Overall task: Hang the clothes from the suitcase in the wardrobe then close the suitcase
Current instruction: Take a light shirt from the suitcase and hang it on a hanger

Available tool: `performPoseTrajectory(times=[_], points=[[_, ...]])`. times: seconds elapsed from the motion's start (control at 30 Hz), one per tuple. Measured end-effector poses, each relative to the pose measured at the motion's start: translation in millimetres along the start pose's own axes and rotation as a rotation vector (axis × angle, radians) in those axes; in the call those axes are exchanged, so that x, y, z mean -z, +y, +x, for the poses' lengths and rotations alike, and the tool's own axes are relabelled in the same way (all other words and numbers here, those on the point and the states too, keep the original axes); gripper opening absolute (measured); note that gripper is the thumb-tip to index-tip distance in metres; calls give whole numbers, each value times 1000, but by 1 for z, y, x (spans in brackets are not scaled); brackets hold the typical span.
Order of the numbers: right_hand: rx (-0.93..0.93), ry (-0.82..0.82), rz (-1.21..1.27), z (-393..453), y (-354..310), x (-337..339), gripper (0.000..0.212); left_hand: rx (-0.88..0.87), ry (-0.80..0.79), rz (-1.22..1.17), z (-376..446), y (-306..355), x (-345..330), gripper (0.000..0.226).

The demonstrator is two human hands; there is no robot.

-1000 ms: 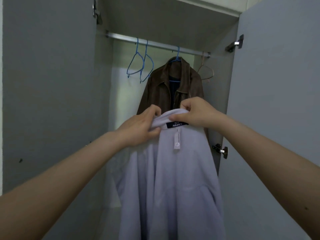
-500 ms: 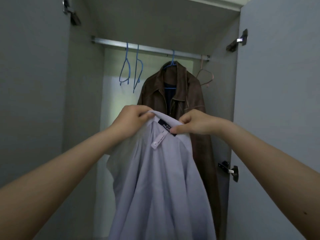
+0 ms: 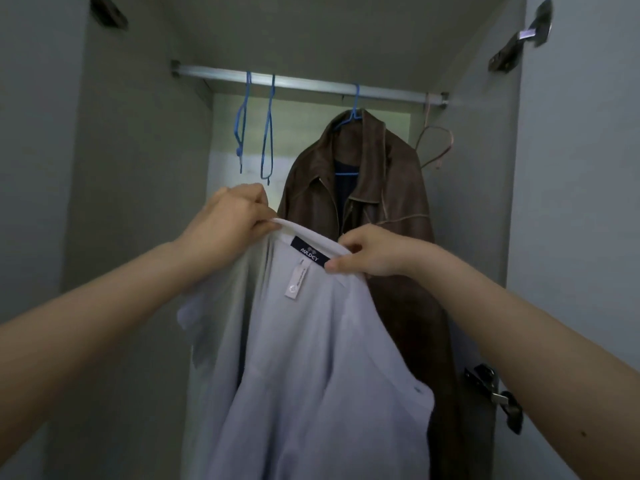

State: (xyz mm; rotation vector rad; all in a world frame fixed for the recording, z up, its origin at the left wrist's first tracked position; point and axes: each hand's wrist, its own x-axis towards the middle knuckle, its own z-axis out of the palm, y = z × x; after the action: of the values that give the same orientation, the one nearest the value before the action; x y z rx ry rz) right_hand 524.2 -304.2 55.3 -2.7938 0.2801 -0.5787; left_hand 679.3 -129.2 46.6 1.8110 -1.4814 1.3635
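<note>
A pale lilac shirt point(image 3: 311, 368) hangs from both my hands in front of the open wardrobe. My left hand point(image 3: 225, 226) pinches the left side of its collar, and my right hand point(image 3: 374, 251) pinches the right side beside the dark neck label. Above runs the metal rail point(image 3: 311, 85). Two empty blue hangers point(image 3: 254, 126) hang on it at the left. A brown leather jacket point(image 3: 363, 188) hangs on a blue hanger right behind the shirt. The suitcase is out of view.
An empty pinkish wire hanger point(image 3: 438, 143) hangs at the rail's right end. The wardrobe's left door point(image 3: 34, 168) and right door point(image 3: 581, 202) stand open on either side, with a metal hinge point(image 3: 498, 393) low on the right.
The shirt's collar has tilted, with my left hand now higher and further left, closer to the blue hangers. The view has moved nearer to the wardrobe.
</note>
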Motion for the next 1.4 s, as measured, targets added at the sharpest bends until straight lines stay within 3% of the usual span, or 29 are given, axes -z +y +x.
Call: performPoseTrajectory(times=[0.1, 0.2, 0.33, 0.43, 0.5, 0.6, 0.73, 0.87, 0.97, 1.17, 1.27, 1.4], points=[[41, 201, 31, 17, 4, -11, 33, 130, -17, -72, 5, -5, -8, 27], [4, 286, 123, 33, 8, -10, 35, 348, -109, -14, 9, -15, -19, 43], [-124, 245, 355, 44, 11, -3, 28, 522, -315, -109, 15, -23, -34, 60], [-229, 136, 412, 49, 16, 4, 23, 514, -423, -177, 17, -30, -45, 55], [-263, 125, 398, 52, 19, 10, 33, 530, -372, -304, 18, -33, -53, 51], [-282, 181, 384, 58, 24, 17, 38, 697, -232, -586, 22, -31, -65, 46], [-300, 310, 262, 64, 32, 22, 54, 882, -246, -1018, 31, -25, -75, 27], [-278, 372, 243, 63, 45, 25, 69, 832, -185, -1137, 46, -22, -85, 27], [-273, 380, 278, 63, 49, 30, 52, 767, -71, -1192, 60, -11, -95, 30], [-109, 373, 225, 55, 51, 45, 46, 729, -1, -1485, 85, 6, -103, 29], [-116, 378, 263, 50, 63, 47, 32, 723, 43, -1530, 97, 15, -112, 28], [-118, 624, 411, 43, 85, 51, 31, 704, -20, -1627, 106, 30, -130, 25]])
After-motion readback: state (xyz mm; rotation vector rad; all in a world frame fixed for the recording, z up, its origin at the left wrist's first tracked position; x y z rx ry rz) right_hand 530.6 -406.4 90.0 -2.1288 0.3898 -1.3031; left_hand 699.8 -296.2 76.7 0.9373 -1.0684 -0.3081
